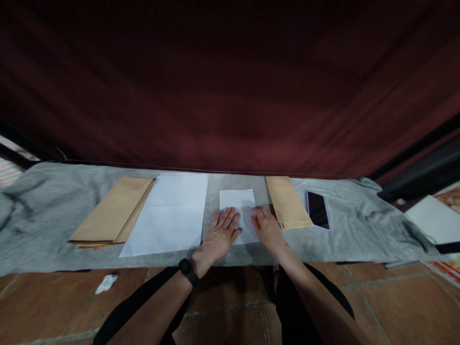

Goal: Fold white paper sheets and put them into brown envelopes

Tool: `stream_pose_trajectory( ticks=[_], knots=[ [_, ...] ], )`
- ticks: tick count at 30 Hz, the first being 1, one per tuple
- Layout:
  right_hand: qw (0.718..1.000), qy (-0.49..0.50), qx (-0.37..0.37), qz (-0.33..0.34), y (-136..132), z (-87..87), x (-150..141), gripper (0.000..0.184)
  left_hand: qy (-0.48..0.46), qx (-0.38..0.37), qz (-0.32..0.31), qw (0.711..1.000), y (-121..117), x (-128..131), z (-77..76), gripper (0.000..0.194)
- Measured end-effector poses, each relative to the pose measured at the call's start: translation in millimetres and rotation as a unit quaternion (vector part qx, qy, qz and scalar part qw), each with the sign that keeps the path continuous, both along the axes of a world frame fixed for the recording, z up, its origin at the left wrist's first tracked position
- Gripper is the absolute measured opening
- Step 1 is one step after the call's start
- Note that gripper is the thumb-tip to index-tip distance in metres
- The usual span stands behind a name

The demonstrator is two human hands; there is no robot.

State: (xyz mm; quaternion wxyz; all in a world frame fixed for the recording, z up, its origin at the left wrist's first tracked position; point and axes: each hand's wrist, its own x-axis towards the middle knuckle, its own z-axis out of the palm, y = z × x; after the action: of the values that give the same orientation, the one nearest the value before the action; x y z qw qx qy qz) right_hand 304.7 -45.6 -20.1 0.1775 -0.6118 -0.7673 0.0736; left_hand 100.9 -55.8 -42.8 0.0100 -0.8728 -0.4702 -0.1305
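Observation:
A small white sheet of paper, seemingly folded (237, 197), lies on the grey cloth between my two hands. My left hand (222, 230) rests flat on its left edge with the fingers stretched out. On its right edge lies my right hand (266, 227), fingers extended and lightly bent, touching the paper. Left of my hands is a stack of larger white sheets (168, 215) with a faint crease across. Just past my right hand sits a narrow brown envelope (289, 203).
Several large brown envelopes (115, 208) are stacked at the left. A phone (317, 210) lies right of the narrow envelope. Grey cloth (355, 215) covers the bench, and a dark red curtain (230, 96) hangs behind. A crumpled white tissue (107, 283) is on the tiled floor.

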Motion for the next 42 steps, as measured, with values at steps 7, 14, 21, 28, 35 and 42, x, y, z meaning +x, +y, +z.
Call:
stream_pose_trajectory(
  ticks=[7, 14, 21, 28, 35, 42],
  knots=[
    [0.992, 0.005, -0.026, 0.12, 1, -23.0, -27, 0.055, -0.009, -0.012, -0.04, 0.999, -3, 7, -6.4, 0.054],
    [0.995, -0.062, 0.013, 0.081, -2, -38.3, -17, 0.058, -0.013, -0.005, 0.025, 1.0, -1, -5, -11.8, 0.057],
    [0.996, -0.078, 0.014, 0.038, -4, -42.0, -5, 0.063, -0.002, 0.007, 0.057, 0.998, 1, -18, -9.1, 0.062],
    [0.997, -0.072, 0.005, 0.012, -7, -39.8, 2, 0.062, 0.006, 0.002, 0.085, 0.996, 2, -21, -8.0, 0.064],
    [0.996, -0.053, 0.0, 0.069, -4, -26.8, -13, 0.057, 0.012, -0.008, 0.067, 0.998, 2, -19, -4.6, 0.055],
    [0.994, -0.061, 0.006, 0.094, -9, -35.6, -20, 0.056, 0.018, -0.021, 0.056, 0.998, 1, -19, 1.1, 0.051]
  ],
)
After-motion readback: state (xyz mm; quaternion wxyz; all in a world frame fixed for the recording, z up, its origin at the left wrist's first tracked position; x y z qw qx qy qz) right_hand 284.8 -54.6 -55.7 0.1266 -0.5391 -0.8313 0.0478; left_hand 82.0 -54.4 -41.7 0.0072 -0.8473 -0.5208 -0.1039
